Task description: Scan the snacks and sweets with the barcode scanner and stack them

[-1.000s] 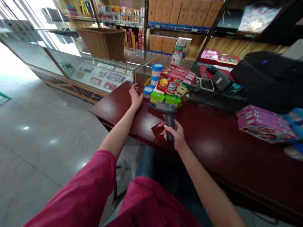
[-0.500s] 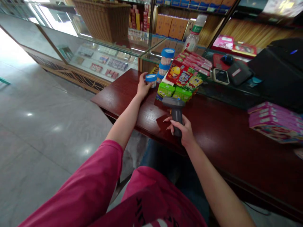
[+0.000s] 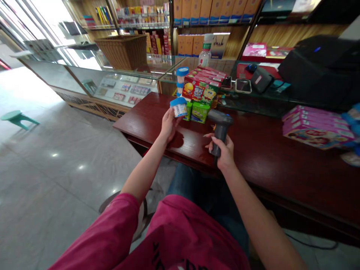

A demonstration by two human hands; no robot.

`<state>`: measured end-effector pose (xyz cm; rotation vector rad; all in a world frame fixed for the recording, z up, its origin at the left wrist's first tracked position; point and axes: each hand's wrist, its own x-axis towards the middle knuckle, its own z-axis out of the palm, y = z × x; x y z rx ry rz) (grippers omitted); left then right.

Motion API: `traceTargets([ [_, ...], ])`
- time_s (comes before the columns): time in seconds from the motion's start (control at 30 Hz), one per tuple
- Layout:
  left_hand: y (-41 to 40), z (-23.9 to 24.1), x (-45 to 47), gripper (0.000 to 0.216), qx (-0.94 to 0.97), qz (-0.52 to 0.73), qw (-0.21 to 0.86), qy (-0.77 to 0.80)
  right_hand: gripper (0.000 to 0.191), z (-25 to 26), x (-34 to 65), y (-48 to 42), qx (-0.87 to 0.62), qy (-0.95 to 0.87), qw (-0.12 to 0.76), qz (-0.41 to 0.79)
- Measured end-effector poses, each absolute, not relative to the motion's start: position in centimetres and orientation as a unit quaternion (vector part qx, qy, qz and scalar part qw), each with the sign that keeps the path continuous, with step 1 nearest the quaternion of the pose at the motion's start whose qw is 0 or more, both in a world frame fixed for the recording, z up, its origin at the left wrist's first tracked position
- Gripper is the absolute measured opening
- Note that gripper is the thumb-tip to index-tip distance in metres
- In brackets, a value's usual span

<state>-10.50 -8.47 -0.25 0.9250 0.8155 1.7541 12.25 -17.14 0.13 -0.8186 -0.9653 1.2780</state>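
Note:
My left hand (image 3: 168,125) grips a small clear jar with a blue lid (image 3: 179,107), held above the brown desk and tilted so that its barcode label shows. In my right hand (image 3: 224,150) is a dark grey barcode scanner (image 3: 221,129), its fingers wrapped round the handle and its head towards the jar side. Behind the jar stand green boxes (image 3: 200,112), with red snack boxes (image 3: 200,89) stacked above them. To the left of these is a stack of similar blue-lidded jars (image 3: 182,78), partly hidden by the red boxes.
Purple boxes (image 3: 317,127) and more blue-lidded jars (image 3: 354,123) sit at the desk's right. A plastic bottle (image 3: 205,52), a phone (image 3: 243,86) and a black monitor (image 3: 317,71) stand behind. A wicker basket (image 3: 123,50) rests on the glass counter; a green stool (image 3: 18,118) is at left.
My left hand has lifted the jar off the desk beside the stack and brought it nearer, label turned up. The scanner stays in my right hand. The camera view has tilted up.

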Motion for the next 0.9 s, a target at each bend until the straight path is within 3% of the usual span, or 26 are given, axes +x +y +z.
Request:
traceTargets([
  [0.13, -8.7, 0.4, -2.3, 0.039, 0.429, 0.631, 0.56, 0.322, 0.039, 0.0, 17.6, -17.8, -0.385, -0.384, 0.652, 0.529],
  [0.4, -4.5, 0.0, 13.5, 0.023, 0.354, 0.544, 0.707, 0.279, 0.049, -0.3, 28.8, -19.6, -0.443, -0.397, 0.642, 0.485],
  [0.57, -3.1, -1.2, 16.7, 0.016, 0.367, 0.532, 0.69, 0.327, 0.045, -0.5, 29.6, -20.0, -0.434, -0.396, 0.651, 0.48],
  [0.9, -3.4, -1.8, 16.5, 0.025, 0.409, 0.546, 0.67, 0.293, 0.04, -0.4, 29.0, -20.2, -0.467, -0.392, 0.633, 0.478],
])
